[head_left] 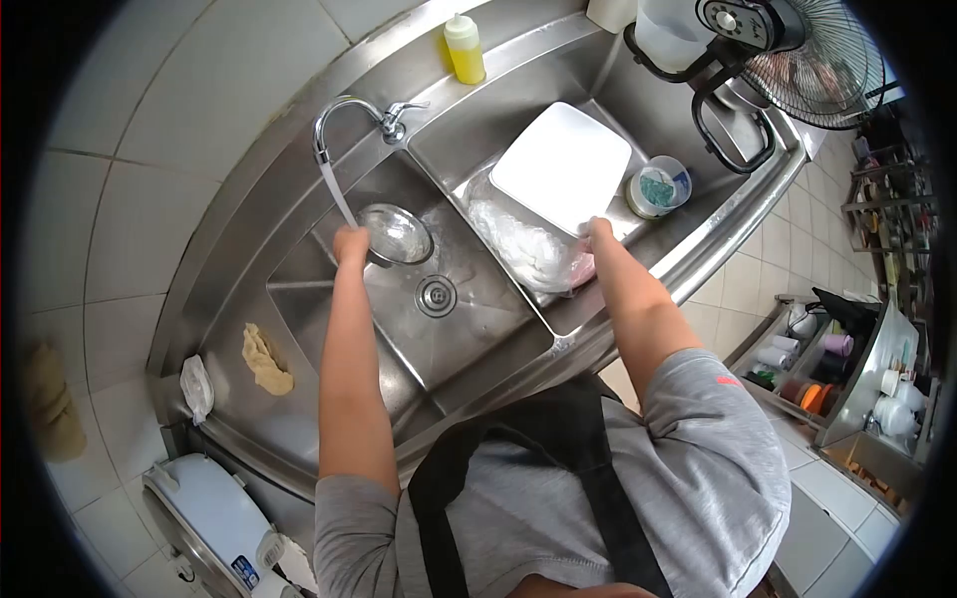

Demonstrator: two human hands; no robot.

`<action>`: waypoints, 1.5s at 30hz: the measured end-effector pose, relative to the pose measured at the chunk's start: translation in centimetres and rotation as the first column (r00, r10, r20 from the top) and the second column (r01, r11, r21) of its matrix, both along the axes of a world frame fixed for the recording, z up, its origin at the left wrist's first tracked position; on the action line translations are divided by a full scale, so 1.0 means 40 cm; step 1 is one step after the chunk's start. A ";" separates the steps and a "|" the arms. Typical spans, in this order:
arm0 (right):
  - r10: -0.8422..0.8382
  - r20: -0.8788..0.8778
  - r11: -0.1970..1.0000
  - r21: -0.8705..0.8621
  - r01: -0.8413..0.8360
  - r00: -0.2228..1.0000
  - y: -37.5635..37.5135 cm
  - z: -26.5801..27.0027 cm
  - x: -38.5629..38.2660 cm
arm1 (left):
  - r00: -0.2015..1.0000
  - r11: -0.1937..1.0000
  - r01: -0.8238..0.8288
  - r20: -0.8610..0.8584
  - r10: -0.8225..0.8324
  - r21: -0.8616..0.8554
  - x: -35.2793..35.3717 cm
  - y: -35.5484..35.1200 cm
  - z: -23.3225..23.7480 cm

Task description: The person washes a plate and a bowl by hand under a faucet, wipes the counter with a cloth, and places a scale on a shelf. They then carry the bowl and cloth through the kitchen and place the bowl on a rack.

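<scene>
In the left basin, my left hand (pixel 351 245) grips the rim of a shiny metal bowl (pixel 397 231). Water runs from the curved faucet (pixel 344 112) down to the bowl's edge by my fingers. My right hand (pixel 596 235) is closed at the near corner of a white square tray (pixel 561 167) in the right basin; its fingers are partly hidden. Beneath the tray lies a clear plastic bag (pixel 518 244), with something pinkish near my right hand. A round tub (pixel 658 187) with green scrubbing material stands right of the tray.
A squeeze bottle (pixel 465 50) of yellow liquid stands on the sink's back ledge. A beige cloth (pixel 265 361) and a white crumpled bag (pixel 197 389) lie on the left drainboard. At the upper right is a fan (pixel 812 65). Shelves (pixel 847 369) with kitchenware stand to the right.
</scene>
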State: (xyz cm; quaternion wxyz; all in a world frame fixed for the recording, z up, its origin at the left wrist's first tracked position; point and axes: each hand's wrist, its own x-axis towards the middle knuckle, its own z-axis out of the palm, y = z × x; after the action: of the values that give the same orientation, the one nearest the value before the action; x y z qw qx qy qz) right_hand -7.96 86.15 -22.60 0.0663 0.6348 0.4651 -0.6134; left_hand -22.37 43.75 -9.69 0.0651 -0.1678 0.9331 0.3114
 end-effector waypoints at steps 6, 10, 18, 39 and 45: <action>-0.086 -0.278 0.978 -0.206 0.028 0.957 -0.167 0.073 -0.175 | 0.978 0.989 -0.072 0.201 0.045 0.129 0.005 -0.058 -0.077; 0.081 -0.272 0.995 0.070 -0.065 0.959 -0.212 -0.192 -0.248 | 0.986 0.972 -0.136 0.117 0.115 0.192 0.073 -0.055 -0.051; 0.433 0.475 0.317 0.716 -0.622 0.766 0.119 0.077 -0.045 | 0.991 0.987 -0.093 0.088 0.105 -0.129 0.073 -0.102 -0.164; 0.558 0.639 0.160 0.543 -0.824 0.529 0.684 -0.240 -0.028 | 0.995 0.995 -0.085 -0.060 0.082 -0.048 0.137 -0.118 -0.239; 0.834 0.507 0.279 -0.049 -0.959 0.217 0.641 0.171 -0.151 | 0.998 0.974 -0.066 0.034 0.059 0.219 0.082 -0.029 -0.178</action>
State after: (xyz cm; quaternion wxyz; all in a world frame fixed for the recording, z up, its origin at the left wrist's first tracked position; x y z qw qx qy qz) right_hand -14.00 111.79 -15.74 0.4255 0.3627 0.7981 -0.2247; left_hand -19.10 42.58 -16.81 0.0862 -0.1932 0.8862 0.4122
